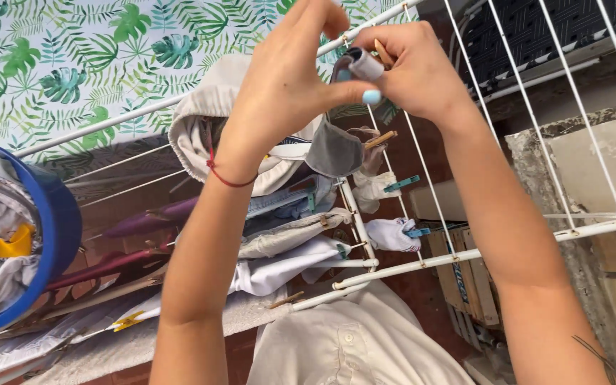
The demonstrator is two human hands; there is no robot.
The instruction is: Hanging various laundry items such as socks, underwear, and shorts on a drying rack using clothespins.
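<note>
Pinching a grey garment (pixel 333 146) against the rack's top wire (pixel 393 16), the left hand (pixel 286 78) and right hand (pixel 411 68) held a wooden clothespin (pixel 379 50); a loosened grip could drop it.

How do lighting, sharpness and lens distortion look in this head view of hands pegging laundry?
Head view: soft, even daylight, no glare; both hands, left hand and right hand, are sharp; the drying rack rails splay outward from wide-angle distortion; the blue basket at the edge looks slightly soft.
</note>
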